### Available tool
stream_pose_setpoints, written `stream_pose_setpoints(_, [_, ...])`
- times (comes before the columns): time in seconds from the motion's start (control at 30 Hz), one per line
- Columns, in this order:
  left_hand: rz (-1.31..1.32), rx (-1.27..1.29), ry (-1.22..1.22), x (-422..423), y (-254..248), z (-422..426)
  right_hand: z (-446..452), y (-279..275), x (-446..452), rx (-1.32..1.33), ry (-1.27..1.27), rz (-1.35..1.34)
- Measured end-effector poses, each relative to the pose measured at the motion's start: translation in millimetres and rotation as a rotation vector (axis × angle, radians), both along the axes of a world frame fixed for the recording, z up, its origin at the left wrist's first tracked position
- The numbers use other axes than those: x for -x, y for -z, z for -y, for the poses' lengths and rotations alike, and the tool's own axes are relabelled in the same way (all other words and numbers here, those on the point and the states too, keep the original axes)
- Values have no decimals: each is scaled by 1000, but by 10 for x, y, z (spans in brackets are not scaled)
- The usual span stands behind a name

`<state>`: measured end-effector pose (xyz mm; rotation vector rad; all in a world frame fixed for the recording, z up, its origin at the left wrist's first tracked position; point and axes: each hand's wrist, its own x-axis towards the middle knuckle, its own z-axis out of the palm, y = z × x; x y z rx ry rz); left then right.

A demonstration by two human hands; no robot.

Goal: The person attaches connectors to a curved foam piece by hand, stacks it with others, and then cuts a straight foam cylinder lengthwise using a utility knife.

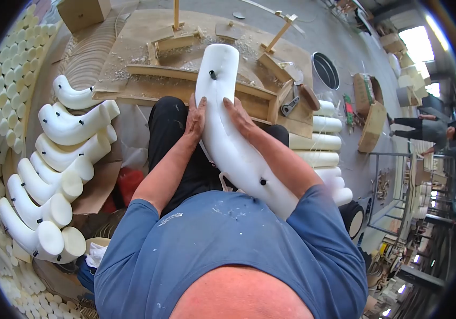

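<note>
Head view: left hand (pixel 195 118) and right hand (pixel 239 117), half-open, in two-sided grasp of white tube (pixel 228 147)

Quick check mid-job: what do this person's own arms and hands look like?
The left hand and right hand are ungloved, with nothing visible worn on the wrists. The forearms are bare below short, loose blue sleeves, part of a blue shirt with whitish flecks.

white tube (pixel 232 146): lower end hidden | shirt logo (pixel 170 218): unreadable
</note>
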<state>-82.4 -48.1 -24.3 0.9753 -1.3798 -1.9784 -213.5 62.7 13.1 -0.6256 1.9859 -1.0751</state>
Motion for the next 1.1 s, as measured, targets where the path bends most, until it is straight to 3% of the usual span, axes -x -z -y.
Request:
stream_pose_setpoints(0.13, [43,97,29,6,174,-16,17,-176,-158,-70,47,35])
stream_pose_setpoints(0.2, [108,121,21,23,225,22,92,-63,-184,-112,81,-130])
stream_pose_setpoints(0.3, [160,250,-4,19,290,30,159,176,-164,-83,120,-116])
stream_pose_setpoints(0.37, [66,117,3,67,251,2,157,450,-96,79,98,-148])
stream_pose_setpoints(0.4, [86,249,-67,156,488,3,152,528,-64,108,91,-270])
stream_pose_setpoints(0.43, [-168,17,-32,231,656,36,147,634,-44,48,126,-321])
stream_pose_setpoints(0.5, [-14,124,-3,131,504,55,148,210,-101,-25,98,-164])
stream_pose_setpoints(0.57, [1,204,-21,147,696,81,159,181,-83,-86,82,-125])
stream_pose_setpoints(0.63, [66,155,19,63,321,30,131,10,-119,-79,84,-128])
stream_pose_setpoints(0.67, [-20,80,14,52,236,-1,101,3,-121,-108,92,-115])
stream_pose_setpoints(0.83, [9,52,44,3,345,43,61,-14,-136,-57,121,-34])
stream_pose_setpoints(0.9, [24,84,51,-18,236,31,65,-12,-120,-108,84,-128])
stream_pose_setpoints(1.0, [18,-3,51,-142,38,-153,25,-57,-106,-103,98,-60])
stream_pose_setpoints(1.03, [-10,-51,34,-201,-20,-193,41,-54,-83,18,106,63])
stream_pose_setpoints(1.07, [-59,1,136,-239,72,-118,99,-63,-54,16,114,9])
stream_pose_setpoints(1.1, [-91,58,87,-272,-108,-168,166,-73,-12,8,123,-42])
